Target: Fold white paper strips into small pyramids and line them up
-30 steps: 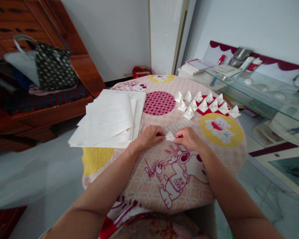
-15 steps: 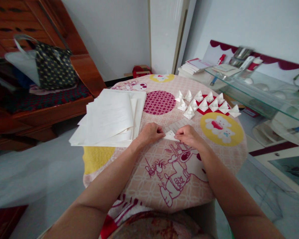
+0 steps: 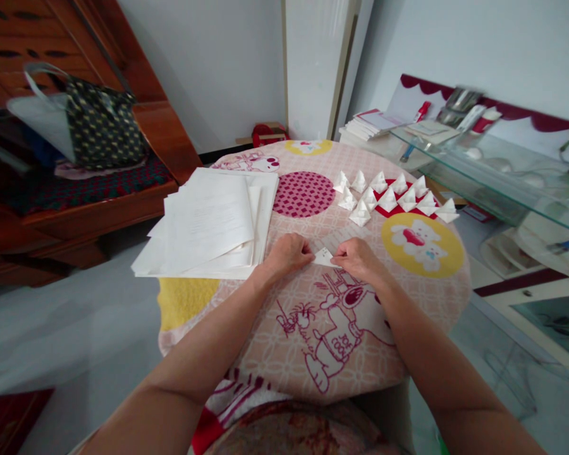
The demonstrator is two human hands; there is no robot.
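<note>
Between my two hands, low over the patterned tablecloth [image 3: 284, 328], is a small white folded paper triangle [image 3: 324, 257] with its point facing away from me. My left hand [image 3: 290, 254] pinches its left corner between thumb and fingers. At the right corner, the fingers of my right hand [image 3: 358, 258] are closed on the paper too. Beyond my right hand stand several finished-looking folded paper boats [image 3: 387, 200], grouped in rows. To the left of my left hand lies a stack of white paper sheets [image 3: 208, 221], some with faint print.
On the right, a glass shelf [image 3: 502, 170] with cups and papers borders the round table. A stack of booklets [image 3: 372, 123] lies behind. At the left is a wooden bench [image 3: 156, 139] holding a dotted bag [image 3: 102, 126].
Almost nothing differs. Both hands keep their hold on the folded paper triangle in the same place, and the view has shifted only very slightly.
</note>
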